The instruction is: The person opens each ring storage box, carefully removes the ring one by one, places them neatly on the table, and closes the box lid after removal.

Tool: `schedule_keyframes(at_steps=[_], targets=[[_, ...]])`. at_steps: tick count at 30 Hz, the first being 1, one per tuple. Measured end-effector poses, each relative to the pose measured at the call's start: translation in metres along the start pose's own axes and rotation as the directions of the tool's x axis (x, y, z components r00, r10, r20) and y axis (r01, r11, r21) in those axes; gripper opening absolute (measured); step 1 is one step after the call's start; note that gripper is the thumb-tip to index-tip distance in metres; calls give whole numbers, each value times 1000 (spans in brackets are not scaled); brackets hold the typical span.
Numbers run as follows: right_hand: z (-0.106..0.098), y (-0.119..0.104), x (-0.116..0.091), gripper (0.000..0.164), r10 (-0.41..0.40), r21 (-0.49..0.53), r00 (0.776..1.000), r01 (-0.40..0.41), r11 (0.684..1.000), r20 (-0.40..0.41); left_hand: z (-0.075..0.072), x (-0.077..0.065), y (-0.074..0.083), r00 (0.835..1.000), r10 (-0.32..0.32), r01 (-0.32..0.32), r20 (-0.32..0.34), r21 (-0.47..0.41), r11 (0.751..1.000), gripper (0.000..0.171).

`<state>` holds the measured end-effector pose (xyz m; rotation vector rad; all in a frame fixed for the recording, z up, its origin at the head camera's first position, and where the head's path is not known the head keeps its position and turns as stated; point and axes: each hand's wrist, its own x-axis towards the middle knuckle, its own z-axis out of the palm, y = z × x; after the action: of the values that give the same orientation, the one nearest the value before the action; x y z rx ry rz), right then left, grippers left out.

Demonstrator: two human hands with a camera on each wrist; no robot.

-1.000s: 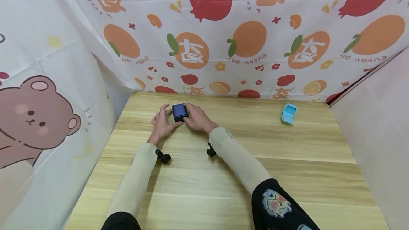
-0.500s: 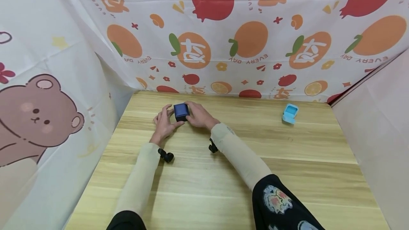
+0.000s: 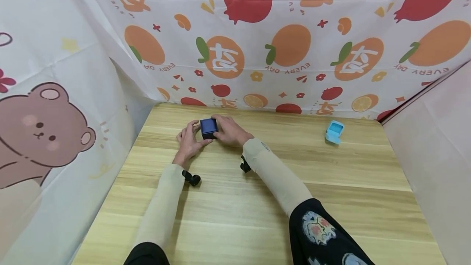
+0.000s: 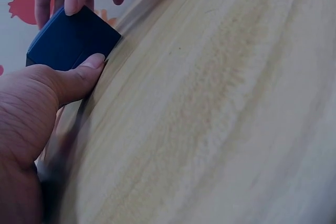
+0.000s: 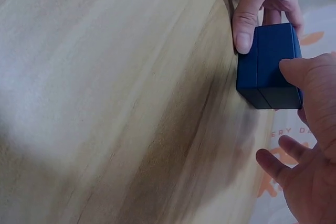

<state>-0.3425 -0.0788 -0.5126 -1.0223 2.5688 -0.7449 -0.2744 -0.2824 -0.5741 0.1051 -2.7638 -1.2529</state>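
A small dark blue jewelry box (image 3: 209, 128) stands closed on the wooden table, toward its far left. My left hand (image 3: 189, 142) holds it from the left, thumb along the near side. From the right, my right hand (image 3: 231, 131) pinches the lid part. In the right wrist view a seam runs round the box (image 5: 273, 72); the left thumb lies low by the seam, while the right thumb presses above it. My other right fingers spread loose, away from the box. The left wrist view shows the left thumb on the box's lower edge, with right fingertips at its top.
A light blue small box (image 3: 334, 132) stands with its lid raised at the far right of the table (image 3: 279, 199). Behind rises a fruit-print cloth (image 3: 254, 48); a bear-print cloth (image 3: 44, 130) hangs on the left, and a pale panel (image 3: 438, 134) on the right.
Both hands stay on the jewelry box, which remains closed. The right hand's fingers have shifted slightly on its far side. The head view has shifted a little.
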Motion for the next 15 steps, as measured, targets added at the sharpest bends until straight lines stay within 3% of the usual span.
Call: schedule_keyframes(at_steps=[7,15], targets=[[0,1,2,68,16,-36,1000,-16,999,9,-1,0,0,1000,-23,24,16,-45,999,96],[4,-1,4,72,40,-71,999,-40,997,-2,1,0,1,1000,-30,30,-3,-26,999,93]])
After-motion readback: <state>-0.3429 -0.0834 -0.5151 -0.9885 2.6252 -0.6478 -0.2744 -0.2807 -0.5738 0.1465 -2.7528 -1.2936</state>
